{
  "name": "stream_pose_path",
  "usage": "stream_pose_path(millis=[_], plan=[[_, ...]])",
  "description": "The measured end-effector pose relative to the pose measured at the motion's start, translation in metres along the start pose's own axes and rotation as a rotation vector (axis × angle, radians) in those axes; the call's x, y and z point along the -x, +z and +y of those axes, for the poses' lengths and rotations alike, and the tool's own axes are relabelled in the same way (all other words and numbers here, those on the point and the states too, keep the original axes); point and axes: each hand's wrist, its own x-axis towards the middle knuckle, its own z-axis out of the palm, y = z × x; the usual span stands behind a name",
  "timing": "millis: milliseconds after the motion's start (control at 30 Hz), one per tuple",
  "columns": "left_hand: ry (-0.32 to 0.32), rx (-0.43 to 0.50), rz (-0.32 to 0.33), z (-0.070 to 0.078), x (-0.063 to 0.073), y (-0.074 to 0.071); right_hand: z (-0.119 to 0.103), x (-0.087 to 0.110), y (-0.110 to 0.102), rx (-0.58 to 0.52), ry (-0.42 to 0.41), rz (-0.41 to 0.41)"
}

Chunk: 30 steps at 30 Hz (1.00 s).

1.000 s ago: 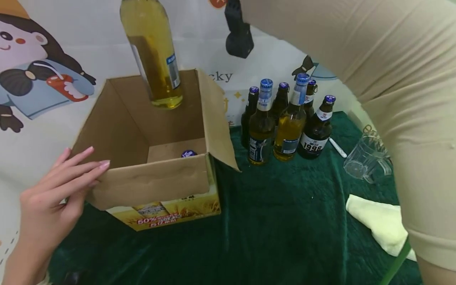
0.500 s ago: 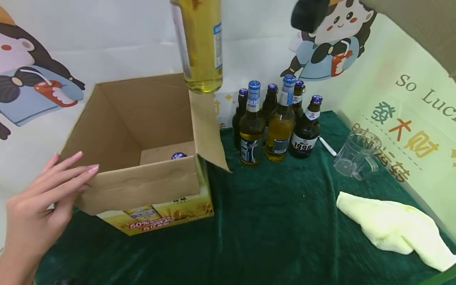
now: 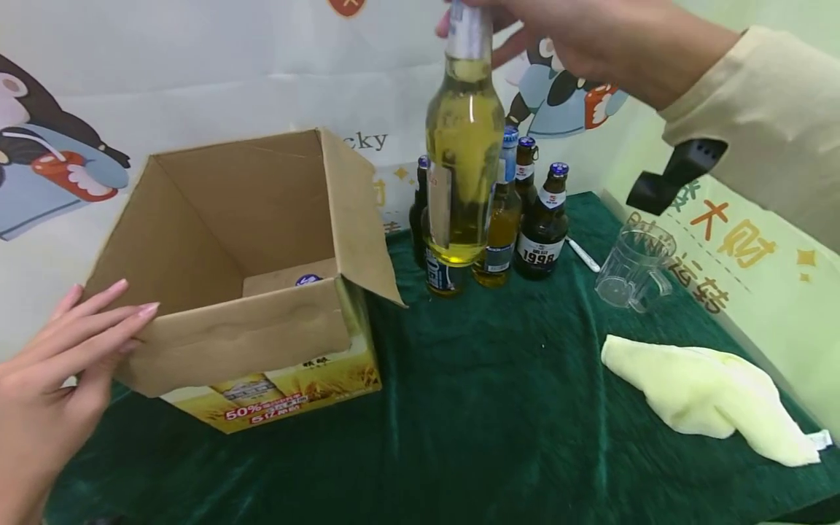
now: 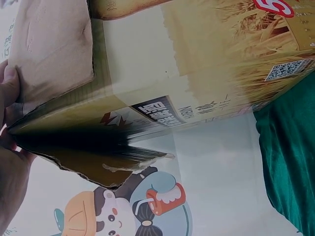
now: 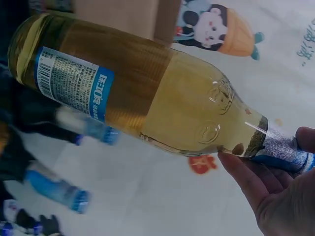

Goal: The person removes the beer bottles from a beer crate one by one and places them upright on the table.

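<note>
My right hand holds a clear glass beer bottle of yellow liquid by its neck, raised upright in front of the standing bottles. In the right wrist view, thumb and fingers wrap the foil neck of the bottle, whose blue-and-white label faces the camera. My left hand grips the near left corner of an open cardboard box, its fingers laid over the rim. The left wrist view has the thumb pressing the box flap. A blue bottle cap shows inside the box.
Several capped beer bottles, one with a 1998 label, stand behind the held bottle on a green cloth. To their right are a white marker, a glass mug and a pale yellow towel.
My right hand has carried the bottle from above the box rightward to the standing bottles. The left hand stays at the box corner; the head view has shifted.
</note>
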Motion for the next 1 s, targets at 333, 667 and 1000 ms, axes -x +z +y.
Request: stream_pose_path(millis=[333, 667, 1000], plan=[[-0.001, -0.035, 0.013, -0.012, 0.009, -0.011, 0.063, 0.038, 0.016, 0.08, 0.06, 0.044], [-0.025, -0.063, 0.018, -0.021, 0.018, -0.021, 0.115, 0.047, 0.031, 0.119, 0.096, 0.051], [-0.022, -0.065, 0.011, -0.013, 0.014, -0.02, 0.131, 0.045, 0.051, 0.071, 0.119, 0.004]])
